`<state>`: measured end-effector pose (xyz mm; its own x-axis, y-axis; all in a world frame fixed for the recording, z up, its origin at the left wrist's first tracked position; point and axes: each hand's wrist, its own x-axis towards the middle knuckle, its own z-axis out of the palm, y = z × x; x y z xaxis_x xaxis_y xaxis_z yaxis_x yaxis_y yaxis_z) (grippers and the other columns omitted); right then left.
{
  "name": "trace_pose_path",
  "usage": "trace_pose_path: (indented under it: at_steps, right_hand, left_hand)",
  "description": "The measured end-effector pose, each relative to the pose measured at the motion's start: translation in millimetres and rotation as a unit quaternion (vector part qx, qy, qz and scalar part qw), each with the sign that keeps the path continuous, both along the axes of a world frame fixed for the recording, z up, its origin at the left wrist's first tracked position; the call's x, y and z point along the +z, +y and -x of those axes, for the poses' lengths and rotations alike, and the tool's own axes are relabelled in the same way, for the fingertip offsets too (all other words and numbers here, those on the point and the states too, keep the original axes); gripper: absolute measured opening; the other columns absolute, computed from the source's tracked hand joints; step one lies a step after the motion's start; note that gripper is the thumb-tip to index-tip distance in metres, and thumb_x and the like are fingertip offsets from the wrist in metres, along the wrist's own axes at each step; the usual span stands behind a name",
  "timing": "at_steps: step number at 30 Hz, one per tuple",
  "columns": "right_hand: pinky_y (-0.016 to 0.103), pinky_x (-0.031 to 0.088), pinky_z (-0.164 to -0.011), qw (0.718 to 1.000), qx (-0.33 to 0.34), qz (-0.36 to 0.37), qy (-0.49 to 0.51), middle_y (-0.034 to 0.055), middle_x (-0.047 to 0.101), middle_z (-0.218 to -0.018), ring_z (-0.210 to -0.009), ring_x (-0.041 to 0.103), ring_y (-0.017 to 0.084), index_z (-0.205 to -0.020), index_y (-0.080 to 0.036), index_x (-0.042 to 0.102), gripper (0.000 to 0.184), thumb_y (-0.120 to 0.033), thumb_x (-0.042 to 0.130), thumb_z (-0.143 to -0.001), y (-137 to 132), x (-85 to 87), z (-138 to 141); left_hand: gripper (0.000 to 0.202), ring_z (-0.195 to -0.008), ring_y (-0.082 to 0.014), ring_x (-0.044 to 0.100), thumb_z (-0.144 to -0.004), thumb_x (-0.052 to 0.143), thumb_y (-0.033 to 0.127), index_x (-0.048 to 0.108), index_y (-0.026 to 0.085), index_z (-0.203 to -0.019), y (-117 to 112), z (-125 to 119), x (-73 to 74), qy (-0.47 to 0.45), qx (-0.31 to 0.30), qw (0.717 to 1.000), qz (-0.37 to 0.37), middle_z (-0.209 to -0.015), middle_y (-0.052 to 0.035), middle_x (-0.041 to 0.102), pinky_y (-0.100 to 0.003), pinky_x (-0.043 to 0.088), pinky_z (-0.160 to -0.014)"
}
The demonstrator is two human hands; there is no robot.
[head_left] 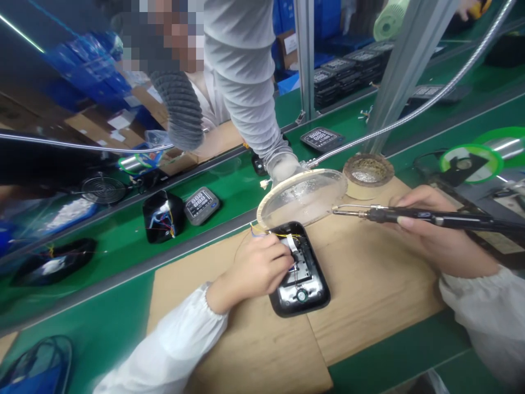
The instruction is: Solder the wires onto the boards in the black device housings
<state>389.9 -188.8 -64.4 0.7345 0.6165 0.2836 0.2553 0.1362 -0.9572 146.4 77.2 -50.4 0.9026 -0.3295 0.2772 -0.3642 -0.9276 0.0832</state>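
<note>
An open black device housing (301,284) with a circuit board and thin wires lies on a wooden board (369,295). My left hand (256,268) rests on its left side, fingers pinched together on the wires and ribbon inside it. My right hand (435,230) grips a black soldering iron (410,215). Its metal tip points left, held above the board just right of the housing's top edge.
A clear fume hood (303,197) on a grey hose hangs behind the housing. A tip-cleaner pot (368,174) and a green solder spool (471,161) stand at right. More black housings (163,215) and display units (200,205) lie on the green belt. Another person sits across it.
</note>
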Motion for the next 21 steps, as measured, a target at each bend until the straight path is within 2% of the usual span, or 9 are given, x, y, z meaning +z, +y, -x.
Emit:
trace_pose_path:
  at_steps: [6,12,16,18,21]
  right_hand:
    - [0.025,0.048,-0.068,0.999,0.004,-0.001,0.04,0.0012,0.063,-0.096,-0.082,0.06,0.015,-0.089,-0.024,0.064,0.032,-0.042,0.087,-0.078,2,6.1,4]
    - [0.023,0.044,-0.057,0.997,0.023,0.003,0.078,0.0002,0.061,-0.092,-0.072,0.057,0.013,-0.089,-0.025,0.062,0.033,-0.044,0.086,-0.077,2,7.5,6]
    - [0.023,0.043,-0.054,0.998,0.02,0.005,0.063,0.0,0.062,-0.088,-0.065,0.054,0.012,-0.088,-0.025,0.063,0.035,-0.047,0.086,-0.074,1,11.4,8]
    - [0.023,0.043,-0.054,0.999,0.01,0.012,0.043,0.0004,0.062,-0.084,-0.065,0.053,0.014,-0.087,-0.026,0.063,0.034,-0.049,0.085,-0.075,-1,15.0,8]
    - [0.024,0.045,-0.053,1.0,-0.007,0.011,0.015,0.0017,0.062,-0.084,-0.065,0.054,0.015,-0.086,-0.027,0.065,0.031,-0.05,0.083,-0.076,-3,21.6,9]
  left_hand:
    - [0.021,-0.076,-0.0196,0.053,-0.098,0.051,0.018,0.07,0.018,-0.089,-8,8,-7.9,-0.01,0.042,0.999,-0.01,-0.084,-0.0045,0.071,-0.033,0.038,-0.067]
    - [0.022,-0.074,-0.0185,0.054,-0.1,0.05,0.018,0.07,0.019,-0.09,-10,4,0.9,0.022,0.022,1.0,0.0,-0.082,-0.0021,0.071,-0.034,0.04,-0.069]
    - [0.021,-0.073,-0.0183,0.056,-0.1,0.052,0.021,0.072,0.02,-0.093,-13,14,1.9,0.028,0.018,0.999,-0.016,-0.079,-0.0022,0.071,-0.034,0.041,-0.068]
    - [0.022,-0.071,-0.0184,0.056,-0.1,0.052,0.022,0.072,0.02,-0.09,-20,26,-2.7,0.011,0.07,0.997,-0.032,-0.077,-0.003,0.07,-0.034,0.041,-0.066]
    - [0.024,-0.068,-0.0188,0.057,-0.098,0.053,0.019,0.072,0.019,-0.083,-37,42,-11.9,-0.009,0.192,0.98,-0.055,-0.073,-0.0049,0.069,-0.033,0.042,-0.063]
